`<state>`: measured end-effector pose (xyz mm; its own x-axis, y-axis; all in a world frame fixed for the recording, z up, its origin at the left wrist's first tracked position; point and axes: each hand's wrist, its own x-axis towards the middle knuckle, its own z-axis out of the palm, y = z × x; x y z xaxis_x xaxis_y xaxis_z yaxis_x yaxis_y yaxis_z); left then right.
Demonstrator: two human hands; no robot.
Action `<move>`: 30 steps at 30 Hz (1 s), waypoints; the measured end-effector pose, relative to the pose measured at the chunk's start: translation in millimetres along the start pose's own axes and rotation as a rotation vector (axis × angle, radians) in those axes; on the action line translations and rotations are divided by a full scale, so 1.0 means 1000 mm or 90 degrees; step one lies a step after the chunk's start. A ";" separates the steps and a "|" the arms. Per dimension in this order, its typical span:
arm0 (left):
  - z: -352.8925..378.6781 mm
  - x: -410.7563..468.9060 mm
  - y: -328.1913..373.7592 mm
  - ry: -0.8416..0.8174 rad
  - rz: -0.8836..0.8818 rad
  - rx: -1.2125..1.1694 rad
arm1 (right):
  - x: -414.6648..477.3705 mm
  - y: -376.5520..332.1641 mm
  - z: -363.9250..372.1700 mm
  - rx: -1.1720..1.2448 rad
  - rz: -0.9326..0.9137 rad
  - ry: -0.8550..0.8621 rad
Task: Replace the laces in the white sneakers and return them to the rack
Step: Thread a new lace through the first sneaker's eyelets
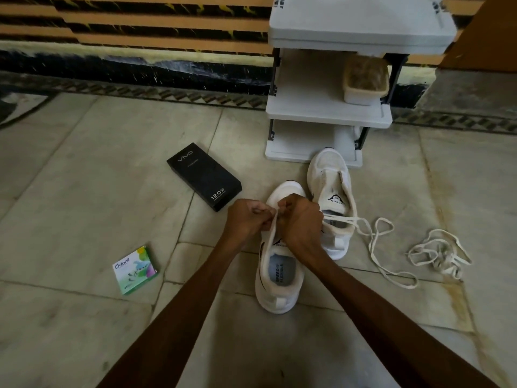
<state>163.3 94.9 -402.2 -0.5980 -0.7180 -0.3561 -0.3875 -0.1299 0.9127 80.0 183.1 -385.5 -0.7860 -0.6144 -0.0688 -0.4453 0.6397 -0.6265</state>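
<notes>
2 white mesh sneakers are sat on the pale stone-tile floor (84, 191), so nothing's been put back on the white plastic 3-shelf rack (330, 119) yet. The near white sneaker (279, 275) is being worked on. The left hand (249, 219) and right hand (300, 219) are bunched close together over its eyelet area, fingers curled in, and a long off-white flat lace (375, 247) is pinched between them. The loose length of that lace is trailed out from under the right hand, across the collar of the far white sneaker (333, 186) and onto the tiles in a couple of loops. How many eyelets have been threaded can't be told, since they're covered by the hands. No lace can be made out in the far sneaker, which is stood just beside the near 1 with its toe at the foot of the rack, so that 1 is probably all still to do. 1 tangled off-white lace (439, 256) is left well apart on the right, and whether it's an old 1 or a spare can't be told. Best guess, less than half is done: 1 lacing to be finished, 1 to be started, then both shoes to be racked. Also spotted: a black rectangular phone box (204, 176), a small green-and-white carton (136, 270), and a pale tub of brownish bristly stuff (365, 79) on the middle shelf.
</notes>
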 end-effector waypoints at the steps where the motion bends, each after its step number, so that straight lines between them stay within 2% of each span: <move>1: 0.000 0.001 -0.002 0.004 0.003 -0.005 | 0.000 0.000 -0.003 0.002 0.001 0.004; 5: 0.004 0.002 -0.010 -0.006 -0.043 -0.072 | -0.015 -0.003 -0.015 0.033 -0.041 0.081; 11: 0.001 0.001 -0.009 0.020 -0.151 -0.222 | -0.024 -0.006 -0.006 -0.034 -0.040 -0.041; 13: -0.007 0.005 0.001 0.034 -0.161 -0.330 | -0.019 -0.004 -0.004 -0.055 -0.035 -0.048; 17: -0.057 0.035 0.045 0.102 -0.144 -0.674 | -0.017 0.005 -0.004 0.010 -0.016 -0.015; 19: -0.075 0.040 0.071 0.051 -0.084 -0.806 | -0.020 0.007 -0.002 0.035 -0.018 0.000; 20: -0.075 0.037 0.079 -0.007 -0.064 -0.820 | -0.022 0.008 0.000 0.044 -0.019 0.004; 21: -0.069 0.032 0.083 -0.062 -0.051 -0.734 | -0.022 0.009 0.000 0.053 -0.023 0.009; 22: -0.060 0.027 0.084 -0.091 -0.037 -0.546 | -0.023 0.011 0.001 0.059 -0.028 0.016; 24: -0.037 0.016 0.075 -0.085 0.020 -0.034 | -0.023 0.012 0.001 0.065 -0.037 0.030; 26: -0.019 0.010 0.057 -0.050 0.068 0.367 | -0.023 0.013 0.003 0.069 -0.037 0.032; 28: -0.009 0.006 0.041 -0.096 0.081 0.559 | -0.023 0.013 0.004 0.075 -0.042 0.040; 30: -0.008 0.007 0.030 -0.148 0.090 0.605 | -0.023 0.014 0.005 0.081 -0.050 0.046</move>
<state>152.7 80.7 -375.7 -0.7655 -0.5190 -0.3805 -0.6435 0.6224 0.4456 93.5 204.2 -396.6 -0.7821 -0.6220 0.0372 -0.4519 0.5252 -0.7211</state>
